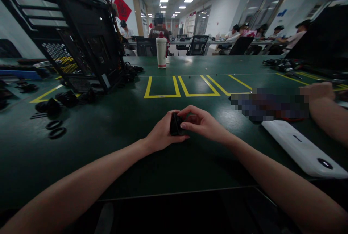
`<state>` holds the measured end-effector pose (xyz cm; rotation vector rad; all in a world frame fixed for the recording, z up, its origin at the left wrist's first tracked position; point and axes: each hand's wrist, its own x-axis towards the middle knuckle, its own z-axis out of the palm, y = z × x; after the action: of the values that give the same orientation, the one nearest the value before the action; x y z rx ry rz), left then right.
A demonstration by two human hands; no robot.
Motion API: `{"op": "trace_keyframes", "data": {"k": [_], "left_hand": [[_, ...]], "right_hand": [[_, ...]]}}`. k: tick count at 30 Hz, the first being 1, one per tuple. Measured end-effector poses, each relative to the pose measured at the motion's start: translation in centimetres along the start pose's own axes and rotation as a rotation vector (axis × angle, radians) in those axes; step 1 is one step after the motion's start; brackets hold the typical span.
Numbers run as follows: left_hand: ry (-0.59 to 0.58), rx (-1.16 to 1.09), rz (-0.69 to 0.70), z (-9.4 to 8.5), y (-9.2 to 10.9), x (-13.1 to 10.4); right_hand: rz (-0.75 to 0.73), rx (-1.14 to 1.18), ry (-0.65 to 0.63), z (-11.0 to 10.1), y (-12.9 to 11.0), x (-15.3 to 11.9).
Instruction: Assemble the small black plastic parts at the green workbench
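- Table (114, 118), dark green, marked with yellow tape (202, 95).
- Black metal computer case (81, 38), standing at its left.
- Bare left hand (160, 130), fingers clamped around a small black part (174, 125).
- Bare right hand (199, 121), fingers curled at the part's right side (pinching or merely touching, I cannot tell).
- Small black part: between both hands.

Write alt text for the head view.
A person's left hand holds a small black object at a green table while their right hand touches it. A black computer case stands at left; a white bottle stands beyond yellow tape outlines.
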<state>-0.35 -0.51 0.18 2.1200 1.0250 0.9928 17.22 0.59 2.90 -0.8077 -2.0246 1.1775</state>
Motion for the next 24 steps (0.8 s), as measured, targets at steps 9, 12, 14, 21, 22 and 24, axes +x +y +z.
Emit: {"op": "trace_keyframes", "data": {"k": [9, 12, 14, 21, 22, 24], "left_hand": [[0.008, 0.023, -0.003, -0.04, -0.09, -0.07], [-0.005, 0.013, 0.003, -0.03, -0.01, -0.06], [-0.007, 0.008, 0.013, -0.04, 0.03, -0.04], [0.001, 0.004, 0.034, 0.03, -0.02, -0.07], [-0.001, 0.006, 0.036, 0.03, -0.03, -0.07], [-0.001, 0.024, 0.038, 0.02, -0.07, -0.08]], "right_hand": [[-0.049, -0.028, -0.015, -0.34, 0.18, -0.12], [-0.093, -0.082, -0.015, -0.62, 0.05, -0.16], [-0.107, -0.098, -0.017, -0.69, 0.00, -0.15], [-0.143, -0.061, 0.011, -0.40, 0.02, -0.05], [-0.153, -0.060, 0.015, -0.33, -0.06, -0.07], [-0.160, -0.062, 0.009, -0.23, -0.26, -0.13]]}}
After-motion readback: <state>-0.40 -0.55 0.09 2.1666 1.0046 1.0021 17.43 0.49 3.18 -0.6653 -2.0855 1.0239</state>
